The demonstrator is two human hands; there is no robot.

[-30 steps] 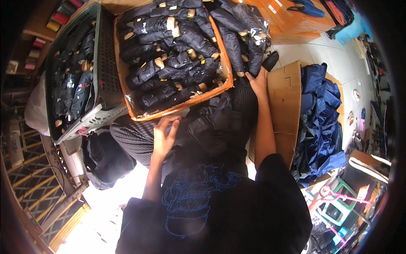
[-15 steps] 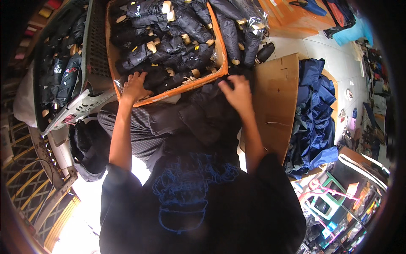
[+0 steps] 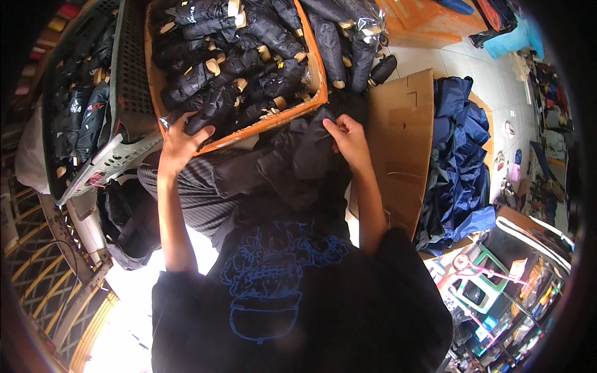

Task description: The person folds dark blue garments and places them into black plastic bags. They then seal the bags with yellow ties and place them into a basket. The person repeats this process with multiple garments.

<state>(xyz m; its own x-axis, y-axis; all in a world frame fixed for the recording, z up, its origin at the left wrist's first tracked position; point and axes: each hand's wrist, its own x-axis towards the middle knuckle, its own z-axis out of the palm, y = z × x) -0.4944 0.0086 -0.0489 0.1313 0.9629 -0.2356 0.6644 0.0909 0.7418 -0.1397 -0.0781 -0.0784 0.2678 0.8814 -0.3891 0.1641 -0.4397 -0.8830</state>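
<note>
My left hand (image 3: pixel 181 147) is at the near left corner of an orange-edged cardboard box (image 3: pixel 281 117). Its thumb and fingers close round the lower end of a black folded umbrella (image 3: pixel 217 107), which lies tilted over the others with its pale handle end pointing away. Several more black folded umbrellas (image 3: pixel 273 34) with pale handle ends fill the box. To the right, just off the box's near right corner, my right hand (image 3: pixel 350 142) pinches the edge of black cloth (image 3: pixel 301 152) that drapes over my lap. The fingertips partly hide the pinched edge.
A grey plastic basket (image 3: pixel 134 81) with more folded umbrellas stands left of the box. At right, an open cardboard carton (image 3: pixel 398 140) holds dark blue fabric (image 3: pixel 460 149). More wrapped umbrellas (image 3: pixel 360 59) lie beyond the box's right side. A green stool (image 3: pixel 488 283) is at lower right.
My left hand has gone from resting at the box's near edge to gripping an umbrella, which has shifted. My right hand has closed on the black cloth, pulling its edge up slightly.
</note>
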